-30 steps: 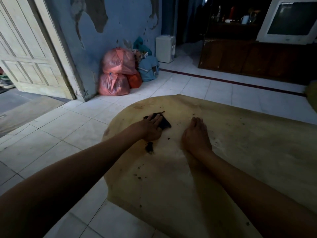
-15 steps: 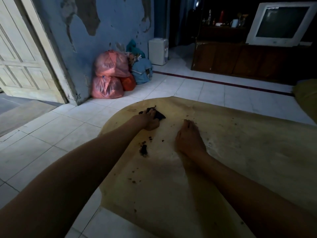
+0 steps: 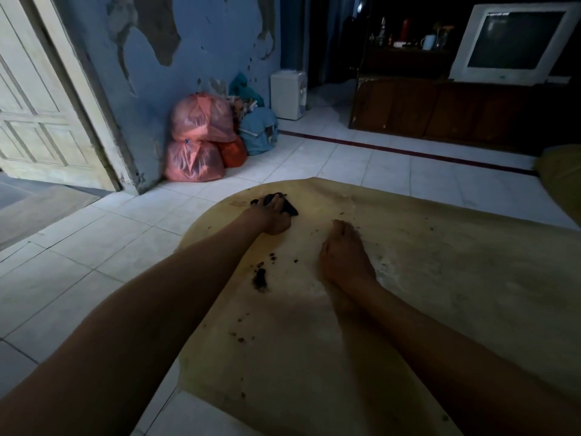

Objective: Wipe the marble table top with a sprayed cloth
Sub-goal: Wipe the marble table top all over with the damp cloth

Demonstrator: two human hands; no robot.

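Dim room, head view looking down on a yellowish marble table top [image 3: 424, 294] with a rounded far-left corner. Left hand [image 3: 273, 219] lies on the dark cloth [image 3: 284, 205] near that corner, fingers straight and pressing it flat against the stone; cloth shows past the fingertips, bunched and black. Right hand [image 3: 344, 258] rests palm-down on the table, beside the left and apart from the cloth; fingers appear loosely bent at the tips and hold nothing, though low light makes the finger pose hard to confirm. Dark crumbs and a larger dark clump [image 3: 260, 280] lie on the surface between the two forearms, with more specks scattered toward the near edge and to the right of the right hand. Beyond the table: white tiled floor [image 3: 94, 247], two pink plastic bags [image 3: 201, 136] stacked against a peeling blue wall [image 3: 195, 51], a blue bag [image 3: 259, 130] beside them, a small white appliance [image 3: 287, 94], a pale panelled door [image 3: 34, 114] at left, and a white CRT monitor [image 3: 515, 42] on a dark wooden cabinet [image 3: 456, 111]. No brand, label or writing is legible anywhere.
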